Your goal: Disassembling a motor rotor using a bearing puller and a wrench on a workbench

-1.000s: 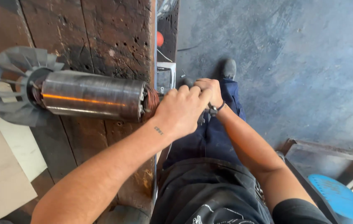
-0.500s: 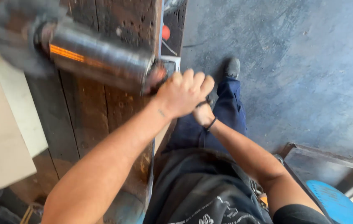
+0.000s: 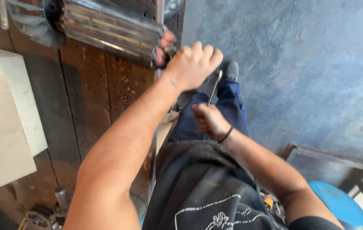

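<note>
A dark wooden workbench point(image 3: 87, 98) fills the left. At eleven o'clock lies a metal motor rotor point(image 3: 111, 32) with a grey fan point(image 3: 28, 21); since a second ago it has slid up toward the frame's top edge. The left hand point(image 3: 192, 66), earlier pressed over the rotor's end, now rests curled just beside it at twelve o'clock. The right hand point(image 3: 209, 119), earlier clasped beside the left, has dropped to centre, clenched around a thin metal rod point(image 3: 214, 87) pointing up. It looks like the rod has come free.
</note>
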